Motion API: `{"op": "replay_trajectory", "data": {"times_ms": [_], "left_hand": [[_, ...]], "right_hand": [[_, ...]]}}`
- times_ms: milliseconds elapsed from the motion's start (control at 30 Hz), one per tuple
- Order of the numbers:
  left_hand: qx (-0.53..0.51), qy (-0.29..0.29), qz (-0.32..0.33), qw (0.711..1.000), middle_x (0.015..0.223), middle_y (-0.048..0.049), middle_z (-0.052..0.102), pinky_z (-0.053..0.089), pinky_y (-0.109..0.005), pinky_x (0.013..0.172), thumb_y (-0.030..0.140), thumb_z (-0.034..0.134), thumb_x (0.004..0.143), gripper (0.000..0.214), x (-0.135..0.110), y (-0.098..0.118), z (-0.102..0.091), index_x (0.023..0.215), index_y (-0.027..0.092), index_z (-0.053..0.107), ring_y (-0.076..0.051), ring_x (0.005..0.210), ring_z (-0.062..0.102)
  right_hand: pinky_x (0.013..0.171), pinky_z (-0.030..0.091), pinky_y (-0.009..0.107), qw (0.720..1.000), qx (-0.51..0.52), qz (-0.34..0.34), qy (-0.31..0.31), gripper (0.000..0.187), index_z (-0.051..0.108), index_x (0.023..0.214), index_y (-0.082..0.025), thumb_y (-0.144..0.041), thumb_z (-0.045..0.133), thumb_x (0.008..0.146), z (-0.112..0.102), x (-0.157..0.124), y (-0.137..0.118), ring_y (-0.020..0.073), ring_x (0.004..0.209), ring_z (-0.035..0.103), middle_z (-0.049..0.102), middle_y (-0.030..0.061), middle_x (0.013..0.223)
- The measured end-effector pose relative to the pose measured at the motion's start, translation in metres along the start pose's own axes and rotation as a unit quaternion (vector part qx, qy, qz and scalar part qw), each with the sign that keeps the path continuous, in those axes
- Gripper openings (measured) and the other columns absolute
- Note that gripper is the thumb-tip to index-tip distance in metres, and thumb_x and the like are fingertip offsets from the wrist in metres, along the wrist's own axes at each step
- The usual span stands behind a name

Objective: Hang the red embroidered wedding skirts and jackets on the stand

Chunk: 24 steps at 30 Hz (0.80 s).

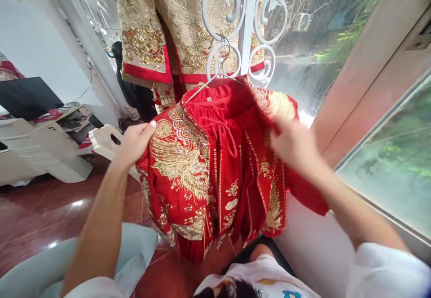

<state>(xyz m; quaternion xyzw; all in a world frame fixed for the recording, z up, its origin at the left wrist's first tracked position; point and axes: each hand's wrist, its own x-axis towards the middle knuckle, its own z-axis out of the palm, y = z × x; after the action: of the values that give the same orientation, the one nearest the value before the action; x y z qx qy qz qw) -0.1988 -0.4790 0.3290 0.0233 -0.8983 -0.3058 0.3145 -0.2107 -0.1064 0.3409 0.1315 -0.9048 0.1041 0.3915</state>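
A red jacket (182,163) with gold embroidery hangs on a hanger (201,89) in front of me, its front spread open. Inside it shows a red skirt (229,172) with a drawstring tied at its gathered waist. My left hand (134,143) grips the jacket's shoulder, thumb on top and the other fingers behind the cloth. On the other side, my right hand (291,141) is closed on the jacket's front edge and folds that panel outward; it is slightly blurred. The hanger's hook is up by the white scrolled metal rack (249,24).
Behind hangs a beige garment (191,24) with gold beading and red hems. Glass windows (310,28) stand to the right. At the left are a white desk (37,150) and a dark monitor (32,98). A pale blue-grey seat (134,248) is near my left arm.
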Motion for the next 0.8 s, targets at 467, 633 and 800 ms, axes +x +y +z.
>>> {"op": "replay_trajectory", "data": {"times_ms": [467, 633, 800], "left_hand": [[0.121, 0.298, -0.002, 0.947, 0.141, -0.0214, 0.038, 0.026, -0.054, 0.11, 0.037, 0.056, 0.083, 0.063, -0.124, 0.027, 0.091, 0.138, 0.016, 0.036, -0.034, 0.134, 0.033], [0.106, 0.287, 0.043, 0.951, 0.143, -0.0228, 0.028, 0.023, -0.061, 0.109, 0.035, 0.061, 0.079, 0.06, -0.146, 0.051, 0.135, 0.132, 0.017, 0.04, -0.037, 0.138, 0.022], [0.064, 0.166, 0.181, 0.967, 0.143, -0.0175, 0.038, 0.016, -0.064, 0.111, 0.029, 0.058, 0.081, 0.04, -0.129, 0.088, 0.176, 0.12, 0.022, 0.054, -0.036, 0.139, 0.026]], "right_hand": [[0.086, 0.043, 0.04, 0.942, 0.193, 0.159, 0.224, 0.032, 0.058, 0.107, -0.018, -0.039, 0.051, 0.085, 0.06, -0.031, 0.052, 0.0208, 0.088, 0.059, 0.065, 0.0105, 0.102], [0.08, 0.045, 0.036, 0.934, 0.31, 0.14, 0.111, 0.039, 0.059, 0.111, -0.016, -0.042, 0.042, 0.088, 0.089, -0.012, 0.102, 0.0194, 0.088, 0.059, 0.066, 0.0105, 0.103], [0.081, 0.042, 0.037, 0.944, 0.191, 0.167, 0.209, 0.032, 0.062, 0.097, -0.019, -0.033, 0.034, 0.092, 0.071, -0.021, 0.072, 0.0205, 0.089, 0.056, 0.064, 0.0094, 0.096]]}}
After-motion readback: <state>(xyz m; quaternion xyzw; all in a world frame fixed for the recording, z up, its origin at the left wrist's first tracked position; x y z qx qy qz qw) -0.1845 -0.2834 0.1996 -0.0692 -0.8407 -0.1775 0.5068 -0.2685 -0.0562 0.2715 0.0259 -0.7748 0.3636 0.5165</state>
